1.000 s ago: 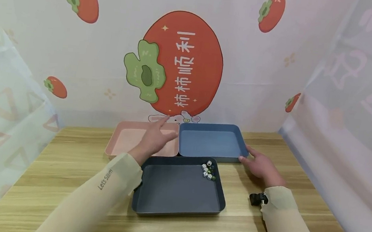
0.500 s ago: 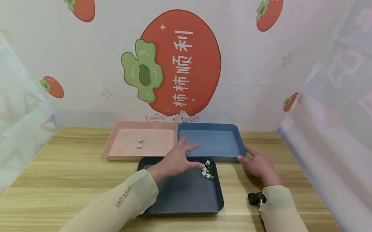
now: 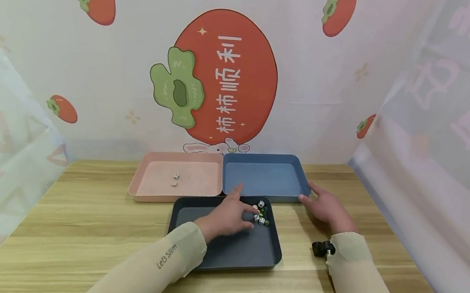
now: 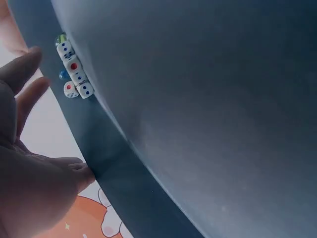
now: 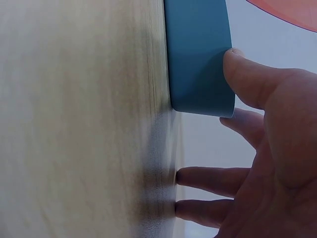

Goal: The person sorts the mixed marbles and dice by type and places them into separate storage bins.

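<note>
My left hand (image 3: 229, 215) is over the dark grey tray (image 3: 223, 257), fingers spread and holding nothing. Its fingertips reach beside a cluster of white dice (image 3: 261, 221) in the tray's far right corner; small green and dark pieces (image 3: 267, 223) lie among them. The left wrist view shows the dice (image 4: 74, 67) lined up along the tray wall (image 4: 119, 163). My right hand (image 3: 327, 206) holds the near right corner of the blue tray (image 3: 266, 176). In the right wrist view its thumb (image 5: 247, 74) is at the blue wall (image 5: 198, 59), other fingers spread beyond the corner.
A pink tray (image 3: 153, 188) stands left of the blue one, with two dice (image 3: 175, 180) inside. All three trays sit close together on the wooden table (image 3: 76, 225). A printed cloth (image 3: 132, 59) rises behind the table.
My left hand has moved right and toward me, from above the pink tray to the dice in the dark grey tray, uncovering the two dice in the pink tray. The right hand stays put.
</note>
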`<action>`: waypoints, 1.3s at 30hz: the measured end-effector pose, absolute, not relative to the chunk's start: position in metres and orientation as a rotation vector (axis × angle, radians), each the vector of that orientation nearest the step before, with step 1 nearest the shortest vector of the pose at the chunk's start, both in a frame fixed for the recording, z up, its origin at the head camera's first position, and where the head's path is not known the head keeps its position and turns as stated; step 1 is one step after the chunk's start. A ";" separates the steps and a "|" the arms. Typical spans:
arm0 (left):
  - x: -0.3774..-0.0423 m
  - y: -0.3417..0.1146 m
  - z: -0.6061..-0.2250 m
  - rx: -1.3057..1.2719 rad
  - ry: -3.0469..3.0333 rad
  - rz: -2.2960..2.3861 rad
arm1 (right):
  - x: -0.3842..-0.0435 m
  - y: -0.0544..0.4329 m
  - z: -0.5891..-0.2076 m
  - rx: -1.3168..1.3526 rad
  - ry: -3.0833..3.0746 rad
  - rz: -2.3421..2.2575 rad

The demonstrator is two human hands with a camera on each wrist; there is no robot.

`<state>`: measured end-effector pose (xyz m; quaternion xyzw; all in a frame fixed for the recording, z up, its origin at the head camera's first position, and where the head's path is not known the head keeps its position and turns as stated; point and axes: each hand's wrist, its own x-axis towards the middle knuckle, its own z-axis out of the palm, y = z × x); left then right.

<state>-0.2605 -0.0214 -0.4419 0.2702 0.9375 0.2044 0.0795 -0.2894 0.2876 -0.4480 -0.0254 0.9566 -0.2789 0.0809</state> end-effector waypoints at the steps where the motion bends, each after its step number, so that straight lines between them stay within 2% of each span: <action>1: -0.260 -0.021 -0.442 0.835 2.814 0.567 | -0.289 0.287 -0.448 -0.076 2.860 -0.831; 8: -0.258 -0.021 -0.443 0.950 2.853 0.395 | -0.289 0.286 -0.447 -0.075 2.860 -0.823; 22: -0.258 -0.020 -0.446 0.999 2.862 0.362 | -0.289 0.288 -0.449 -0.073 2.870 -0.831; 39: -0.258 -0.019 -0.446 0.958 2.876 0.346 | -0.290 0.288 -0.449 -0.081 2.869 -0.824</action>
